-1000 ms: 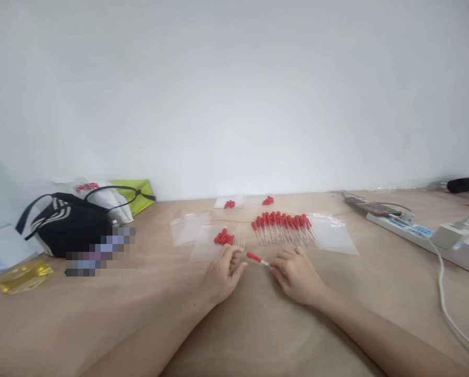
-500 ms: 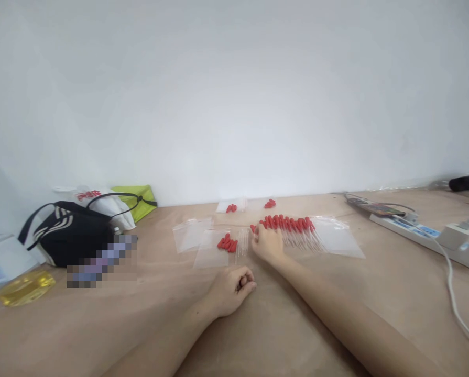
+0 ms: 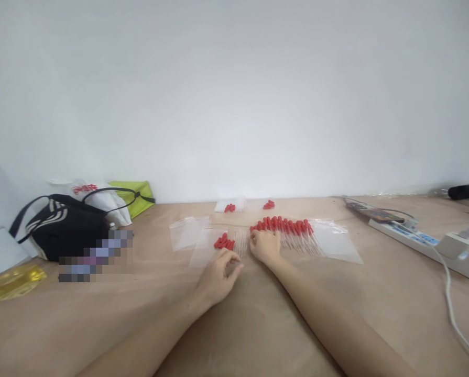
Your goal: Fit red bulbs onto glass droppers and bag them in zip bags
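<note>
Several red-tipped white sticks (image 3: 287, 226) lie side by side in a slanted row on a clear bag. At the left end of that row is my right hand (image 3: 266, 245), its fingers closed near a red tip; what they pinch is too small to make out. Just left of it lie thin white sticks (image 3: 240, 241) without red tips. A small pile of red pieces (image 3: 224, 242) rests on a clear plastic bag (image 3: 203, 256). My left hand (image 3: 220, 275) is right below this pile, thumb and fingers apart, holding nothing visible.
Two more small red piles (image 3: 230, 208) lie near the wall. A black bag (image 3: 67, 230) and a yellow transparent packet (image 3: 16, 281) are at the left. On the right are a power strip (image 3: 415, 238), a phone (image 3: 371, 211) and a white cable (image 3: 449, 293).
My left hand has moved up and slightly left toward the loose red pieces, and its fingers have opened. My right hand has shifted slightly left. The camera view has shifted a little.
</note>
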A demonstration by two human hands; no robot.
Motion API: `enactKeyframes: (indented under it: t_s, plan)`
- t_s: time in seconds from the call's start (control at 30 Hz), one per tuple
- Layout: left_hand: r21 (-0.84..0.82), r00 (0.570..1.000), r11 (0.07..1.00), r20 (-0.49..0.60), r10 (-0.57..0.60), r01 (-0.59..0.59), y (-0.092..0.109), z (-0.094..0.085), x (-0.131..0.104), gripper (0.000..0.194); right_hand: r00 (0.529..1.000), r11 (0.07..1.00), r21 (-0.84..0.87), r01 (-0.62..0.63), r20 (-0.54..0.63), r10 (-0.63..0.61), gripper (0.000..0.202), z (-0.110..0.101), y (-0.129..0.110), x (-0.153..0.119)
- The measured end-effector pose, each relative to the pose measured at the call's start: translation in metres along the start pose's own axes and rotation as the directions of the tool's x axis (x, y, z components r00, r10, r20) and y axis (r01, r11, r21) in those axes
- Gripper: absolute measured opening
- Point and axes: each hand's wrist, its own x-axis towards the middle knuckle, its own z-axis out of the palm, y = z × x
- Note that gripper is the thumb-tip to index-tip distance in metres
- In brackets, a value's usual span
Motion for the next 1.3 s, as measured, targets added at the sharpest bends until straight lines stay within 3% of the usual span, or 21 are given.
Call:
enactKeyframes:
  t_s: [0.1,0.3,0.57,0.8,0.97,1.1,1.23,1.3]
  plan:
    - [0.129,0.986,0.982,-0.106,-0.125,0.138,-0.016,-0.009,0.023,0.006,1.0,0.999,0.025,-0.021,0.007,0.02,0.022,-0.003,0.001,-0.002]
    - [0.304,0.981,0.934,-0.011,-0.194,0.188,-0.038,-0.013,0.058,0.015,0.997,0.997,0.037,-0.063,0.054,0.061,0.025,-0.005,-0.011,0.0]
    - [0.404,0.958,0.87,-0.086,-0.272,0.283,-0.039,0.008,0.061,0.01,0.983,0.995,-0.024,-0.099,0.151,0.101,0.024,-0.007,-0.026,0.013]
    - [0.408,0.958,0.869,-0.177,-0.226,0.28,-0.032,0.015,0.056,0.01,0.973,0.991,-0.072,-0.111,0.195,0.123,0.019,-0.004,-0.036,0.021]
    - [0.312,0.95,0.915,-0.258,-0.177,0.255,-0.026,0.008,0.058,0.01,0.977,0.994,-0.072,-0.078,0.191,0.091,0.017,-0.004,-0.038,0.02]
    - [0.175,0.954,0.966,-0.265,-0.14,0.191,-0.015,0.003,0.045,0.008,0.99,0.998,-0.044,-0.043,0.134,0.048,0.023,-0.018,-0.024,0.008]
    - [-0.231,0.996,0.97,-0.04,-0.083,0.072,-0.005,0.009,0.015,0.007,0.994,0.996,0.034,0.08,0.071,-0.082,0.026,-0.025,0.017,-0.023]
    - [-0.357,0.996,0.93,0.055,-0.076,0.091,-0.002,0.014,0.001,0.012,0.963,0.94,0.209,0.27,-0.035,-0.269,0.024,-0.023,0.042,-0.043]
